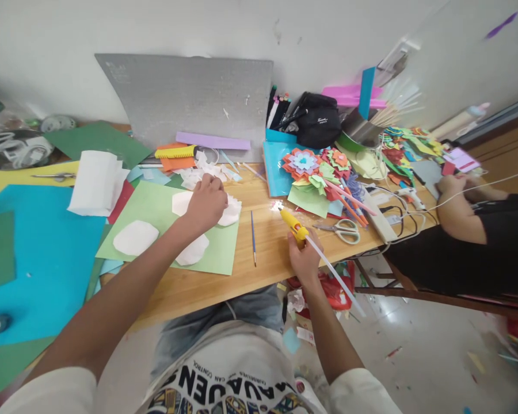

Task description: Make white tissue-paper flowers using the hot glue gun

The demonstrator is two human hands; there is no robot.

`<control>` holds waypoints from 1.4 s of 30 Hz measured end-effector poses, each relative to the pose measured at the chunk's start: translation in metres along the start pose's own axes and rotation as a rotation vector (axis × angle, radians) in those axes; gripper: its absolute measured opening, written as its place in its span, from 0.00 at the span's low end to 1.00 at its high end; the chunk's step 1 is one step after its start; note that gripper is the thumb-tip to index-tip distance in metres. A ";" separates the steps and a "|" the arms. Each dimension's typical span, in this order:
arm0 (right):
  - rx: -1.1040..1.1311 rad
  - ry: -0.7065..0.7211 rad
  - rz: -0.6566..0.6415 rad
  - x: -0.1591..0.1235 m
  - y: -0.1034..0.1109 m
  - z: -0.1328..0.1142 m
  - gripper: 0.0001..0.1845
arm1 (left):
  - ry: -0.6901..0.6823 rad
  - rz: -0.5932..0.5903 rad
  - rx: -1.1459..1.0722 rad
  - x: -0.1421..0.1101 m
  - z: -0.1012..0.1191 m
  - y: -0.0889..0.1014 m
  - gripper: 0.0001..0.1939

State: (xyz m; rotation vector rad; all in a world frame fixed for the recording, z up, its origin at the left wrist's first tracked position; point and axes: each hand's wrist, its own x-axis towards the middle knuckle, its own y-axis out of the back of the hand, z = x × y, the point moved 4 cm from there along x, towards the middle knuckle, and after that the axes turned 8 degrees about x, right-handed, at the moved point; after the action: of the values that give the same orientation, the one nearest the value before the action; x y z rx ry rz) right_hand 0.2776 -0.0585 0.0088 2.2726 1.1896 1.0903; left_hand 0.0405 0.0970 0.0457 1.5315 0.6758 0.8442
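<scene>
While clutching a yellow glue gun (290, 222) in right fingers (292, 245), cannot tell if pinching rounded white paper cutouts (230, 214) under left fingers (212, 186).

Paper pieces (136, 237) on sheet (221, 253); glue gun (292, 222) right.

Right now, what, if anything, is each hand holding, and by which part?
The right hand holds the glue gun by its handle. The left hand is at the white paper; whether it grips any cannot be told.
</scene>
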 end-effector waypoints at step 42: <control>-0.490 0.812 -0.896 0.005 -0.056 -0.064 0.10 | 0.010 -0.066 -0.052 0.003 -0.006 0.001 0.10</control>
State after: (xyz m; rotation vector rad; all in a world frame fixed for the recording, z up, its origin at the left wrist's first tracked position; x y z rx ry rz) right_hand 0.1999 -0.0238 0.0185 0.7262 1.6976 1.6559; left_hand 0.0368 0.1029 0.0472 1.4516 0.7028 0.8139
